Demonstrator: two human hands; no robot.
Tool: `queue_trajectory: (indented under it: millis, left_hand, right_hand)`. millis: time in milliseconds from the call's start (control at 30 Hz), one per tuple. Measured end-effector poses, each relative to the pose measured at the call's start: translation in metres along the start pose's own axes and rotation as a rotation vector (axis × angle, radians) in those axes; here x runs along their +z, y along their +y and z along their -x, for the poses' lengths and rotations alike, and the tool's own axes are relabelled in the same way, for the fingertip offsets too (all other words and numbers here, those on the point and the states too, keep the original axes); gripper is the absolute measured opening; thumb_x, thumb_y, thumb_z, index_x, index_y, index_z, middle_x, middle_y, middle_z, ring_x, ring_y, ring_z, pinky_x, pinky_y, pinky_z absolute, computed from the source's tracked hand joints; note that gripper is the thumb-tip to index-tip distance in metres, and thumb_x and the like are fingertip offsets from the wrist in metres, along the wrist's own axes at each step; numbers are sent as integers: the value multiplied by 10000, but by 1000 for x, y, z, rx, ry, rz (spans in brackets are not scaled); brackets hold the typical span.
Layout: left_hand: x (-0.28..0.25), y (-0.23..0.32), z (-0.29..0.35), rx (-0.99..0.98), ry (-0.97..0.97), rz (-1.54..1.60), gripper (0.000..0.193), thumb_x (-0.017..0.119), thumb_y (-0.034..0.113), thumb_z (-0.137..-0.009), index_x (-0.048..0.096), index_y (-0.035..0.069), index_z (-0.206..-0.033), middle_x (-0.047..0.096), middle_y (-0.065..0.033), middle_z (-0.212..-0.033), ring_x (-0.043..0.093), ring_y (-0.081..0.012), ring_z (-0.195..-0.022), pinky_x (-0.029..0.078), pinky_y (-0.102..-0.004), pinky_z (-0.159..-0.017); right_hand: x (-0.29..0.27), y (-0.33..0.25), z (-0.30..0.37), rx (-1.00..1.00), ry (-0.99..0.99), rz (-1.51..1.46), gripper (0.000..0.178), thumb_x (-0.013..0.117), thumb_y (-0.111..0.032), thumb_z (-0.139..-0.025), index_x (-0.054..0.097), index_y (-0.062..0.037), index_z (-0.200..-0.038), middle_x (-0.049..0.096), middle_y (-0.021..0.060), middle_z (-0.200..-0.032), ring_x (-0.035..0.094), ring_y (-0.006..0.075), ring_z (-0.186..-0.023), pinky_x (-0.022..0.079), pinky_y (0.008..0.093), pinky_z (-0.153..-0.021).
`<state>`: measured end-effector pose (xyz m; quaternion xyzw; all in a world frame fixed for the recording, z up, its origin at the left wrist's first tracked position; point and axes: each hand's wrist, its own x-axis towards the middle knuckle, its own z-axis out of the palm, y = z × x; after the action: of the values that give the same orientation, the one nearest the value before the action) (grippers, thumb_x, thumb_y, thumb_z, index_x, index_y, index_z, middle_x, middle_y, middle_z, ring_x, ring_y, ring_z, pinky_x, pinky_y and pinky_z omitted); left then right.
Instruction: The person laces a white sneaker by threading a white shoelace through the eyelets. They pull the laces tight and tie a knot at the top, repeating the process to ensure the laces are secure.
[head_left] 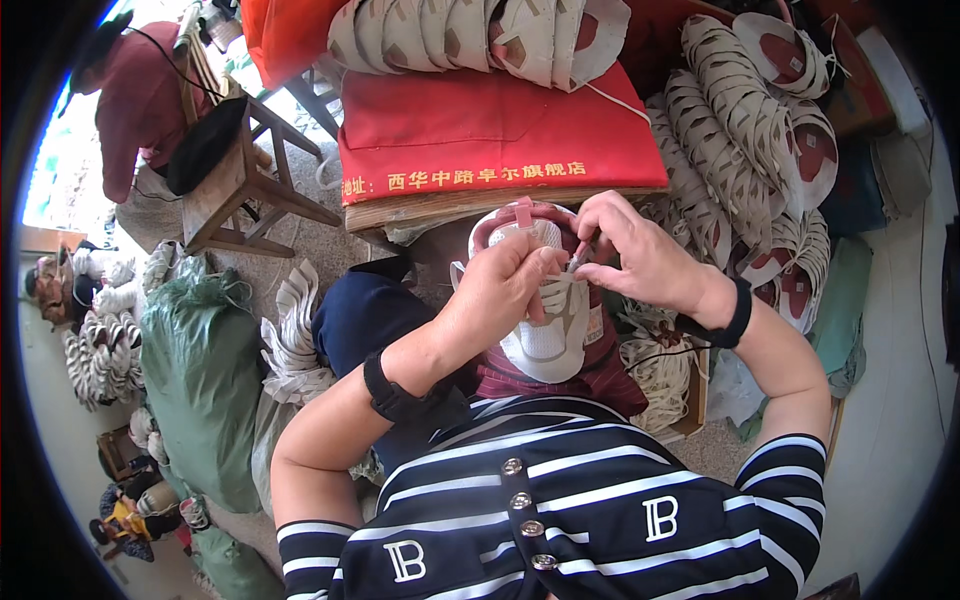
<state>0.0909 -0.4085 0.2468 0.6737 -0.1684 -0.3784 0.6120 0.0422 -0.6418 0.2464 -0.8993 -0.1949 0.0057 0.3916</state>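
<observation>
A white and beige sneaker (543, 352) with a dark red lining rests over my lap, its toe toward me. White laces cross its front, and a pink loop stands at its heel end. Over the left side of the lacing is my left hand (508, 278), its thumb and fingers pinched together; what is between them is hidden. My right hand (640, 252) is closed at the right side of the shoe opening. Its thumb and forefinger pinch a thin reddish piece (583, 250) with a pale tip, close to the eyelets.
Ahead, a red cloth (480, 130) covers a wooden table bearing nested shoe uppers (470, 35). More upper stacks (750, 120) stand right, above a box of pale laces (660, 385). Leftward are a wooden chair (235, 190), a green sack (200, 380) and another person (145, 90).
</observation>
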Motion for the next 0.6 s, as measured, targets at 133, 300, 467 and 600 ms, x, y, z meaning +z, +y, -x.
queue_trajectory:
  millis: [133, 300, 467, 600]
  left_hand:
    - [1, 1, 0, -17, 8, -32, 307, 508, 240, -1084, 633, -40, -1095, 626, -55, -786, 614, -97, -588, 482, -253, -554]
    - [5, -1, -1, 10, 11, 6, 287, 505, 225, -1084, 626, -35, -1080, 610, -42, -742, 608, -92, -578, 481, -256, -553]
    - [4, 0, 2, 15, 16, -8, 272, 498, 217, -1087, 620, -22, -1042, 598, -33, -722, 602, -87, -572, 476, -255, -549]
    - [3, -3, 2, 40, 27, -29, 268, 493, 215, -1088, 616, -15, -1029, 604, -37, -727, 597, -86, -574, 480, -259, -552]
  right_hand:
    - [4, -17, 12, 186, 78, 179, 331, 766, -151, -868, 540, -38, -1082, 569, 109, -996, 631, 257, -757, 516, 373, -678]
    - [30, -5, 25, 154, 143, -1, 146, 701, -133, -918, 622, -11, -902, 594, 109, -808, 620, 266, -708, 495, 368, -648]
    - [30, -10, 25, 319, 122, -241, 122, 645, -101, -939, 621, 3, -881, 617, 113, -807, 617, 221, -699, 494, 346, -650]
    - [26, -12, 18, 300, 87, -203, 147, 625, -127, -944, 618, 8, -887, 619, 157, -816, 607, 256, -693, 484, 365, -655]
